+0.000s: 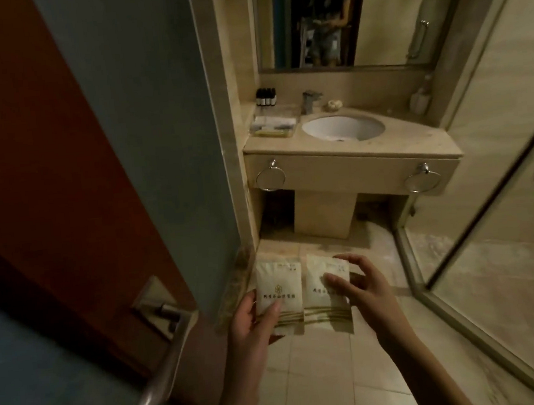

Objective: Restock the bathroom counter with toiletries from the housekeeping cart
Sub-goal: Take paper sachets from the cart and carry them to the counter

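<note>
Toiletry packets, two cream sachets with gold stripes near their lower edges, are held side by side above the tiled floor (323, 378) at the bathroom doorway, well apart from the bench (415, 145). The left hand (253, 323) grips the left packet (277, 285), its thumb pressed on the printed face and its fingers curled behind. The right hand (367, 290) has spread, lightly bent fingers (340, 258); its thumb touches the face of the right packet (323, 307), but whether it pinches the packet cannot be told. On the bench, a tray (273, 126) of small items lies along the left edge, with small dark bottles (266, 96) in the back left corner. The sink basin (343, 127) sits mid-bench, with the faucet (310, 101) behind it.
</note>
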Action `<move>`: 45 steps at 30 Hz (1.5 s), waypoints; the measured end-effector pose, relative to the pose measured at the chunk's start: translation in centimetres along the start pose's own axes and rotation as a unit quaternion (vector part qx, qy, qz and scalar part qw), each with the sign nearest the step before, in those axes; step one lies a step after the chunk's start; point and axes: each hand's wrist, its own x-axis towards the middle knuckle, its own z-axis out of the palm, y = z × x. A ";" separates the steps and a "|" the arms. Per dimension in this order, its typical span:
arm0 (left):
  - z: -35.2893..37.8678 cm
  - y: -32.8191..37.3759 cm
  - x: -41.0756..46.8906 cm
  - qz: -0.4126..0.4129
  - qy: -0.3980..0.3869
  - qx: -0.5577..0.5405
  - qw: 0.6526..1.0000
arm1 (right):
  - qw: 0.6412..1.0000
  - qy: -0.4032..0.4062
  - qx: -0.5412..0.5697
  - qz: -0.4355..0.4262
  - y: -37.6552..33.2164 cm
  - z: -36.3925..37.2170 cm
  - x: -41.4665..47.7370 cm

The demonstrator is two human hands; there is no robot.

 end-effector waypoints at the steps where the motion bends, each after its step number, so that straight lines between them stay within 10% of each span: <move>1: 0.3 0.1 1.4 -0.002 0.001 0.001 1.000 | 1.000 0.004 0.001 -0.001 0.0 0.3 1.2; 30: 17.8 4.2 48.7 -0.053 0.094 0.047 0.993 | 0.985 -0.126 0.009 0.116 -3.3 -6.1 50.0; 45: 19.0 6.5 71.7 -0.118 0.107 0.029 0.987 | 0.986 -0.050 0.005 0.156 -3.9 -4.3 72.9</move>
